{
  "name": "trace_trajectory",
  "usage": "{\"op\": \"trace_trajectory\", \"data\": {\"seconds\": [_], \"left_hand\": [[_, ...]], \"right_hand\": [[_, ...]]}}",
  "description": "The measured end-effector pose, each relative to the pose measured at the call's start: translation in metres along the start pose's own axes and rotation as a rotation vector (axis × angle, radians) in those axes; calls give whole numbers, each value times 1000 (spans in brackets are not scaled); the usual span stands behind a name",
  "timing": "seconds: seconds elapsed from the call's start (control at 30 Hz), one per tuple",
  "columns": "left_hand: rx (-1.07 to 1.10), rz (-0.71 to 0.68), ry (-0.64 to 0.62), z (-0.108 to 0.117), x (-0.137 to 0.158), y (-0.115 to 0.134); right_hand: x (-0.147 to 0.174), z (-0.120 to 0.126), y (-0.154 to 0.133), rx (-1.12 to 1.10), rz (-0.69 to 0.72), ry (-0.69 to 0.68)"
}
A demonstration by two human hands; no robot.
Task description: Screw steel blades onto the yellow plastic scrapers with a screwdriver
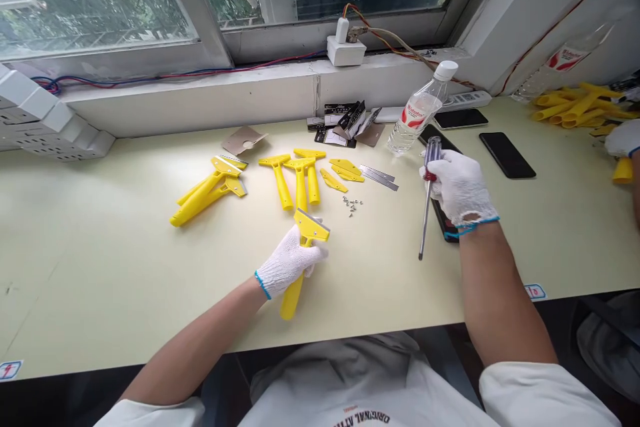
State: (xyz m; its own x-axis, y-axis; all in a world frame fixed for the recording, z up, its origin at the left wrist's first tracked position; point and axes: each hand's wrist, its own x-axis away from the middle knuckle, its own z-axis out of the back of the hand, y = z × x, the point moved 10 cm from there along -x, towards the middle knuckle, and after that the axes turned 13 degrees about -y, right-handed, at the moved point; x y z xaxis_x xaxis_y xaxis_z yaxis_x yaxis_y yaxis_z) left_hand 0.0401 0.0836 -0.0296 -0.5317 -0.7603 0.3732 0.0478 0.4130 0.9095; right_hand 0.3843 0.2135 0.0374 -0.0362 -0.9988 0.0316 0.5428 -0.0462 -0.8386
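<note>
From my feed, my left hand (290, 260) comes in from the lower left, forearm angled up across the desk (100, 260), gloved knuckles turned up. Its grip is closed around a yellow scraper (304, 250): the handle runs down and toward me out from under the palm, and the flat head sticks out just above the fingers, tilted off the desk surface.

My right hand (460, 187) reaches in from the lower right with the forearm nearly straight up the view and the wrist bent left. Its grip is closed on the red-and-clear handle of a screwdriver (427, 207), whose shaft hangs down and slightly left, tip close to the desk, well apart from the scraper I hold. Beneath this hand lies a dark phone (443, 213).

Between the two hands, a bit farther from me, sits a small scatter of screws (353, 204). Beyond them are three more yellow scrapers (297, 177), loose yellow plates (343, 173) and metal blades (379, 177). Two finished scrapers (207, 190) lie to the left. A water bottle (420, 110) stands tilted near the window ledge, just beyond my right hand
</note>
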Motion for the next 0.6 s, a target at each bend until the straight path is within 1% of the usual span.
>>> {"op": "trace_trajectory", "data": {"seconds": [0.1,0.13,0.2,0.3,0.37,0.47,0.6], "left_hand": [[106,29,-116,-11,0,-9],[146,29,-157,-15,0,-11],[184,34,-247,-22,1,-14],[140,78,-394,-34,4,-19],[88,109,-439,-37,5,-21],[20,112,-397,-34,2,-20],[25,47,-327,-29,-1,-14]], "right_hand": [[13,-17,-9,-579,-7,-146],[18,-24,-16,-707,1,-188],[27,-36,-30,-819,19,-227],[37,-47,-43,-889,38,-214],[40,-51,-46,-892,52,-176],[44,-53,-51,-863,117,-111],[52,-56,-62,-784,218,-75]]}}
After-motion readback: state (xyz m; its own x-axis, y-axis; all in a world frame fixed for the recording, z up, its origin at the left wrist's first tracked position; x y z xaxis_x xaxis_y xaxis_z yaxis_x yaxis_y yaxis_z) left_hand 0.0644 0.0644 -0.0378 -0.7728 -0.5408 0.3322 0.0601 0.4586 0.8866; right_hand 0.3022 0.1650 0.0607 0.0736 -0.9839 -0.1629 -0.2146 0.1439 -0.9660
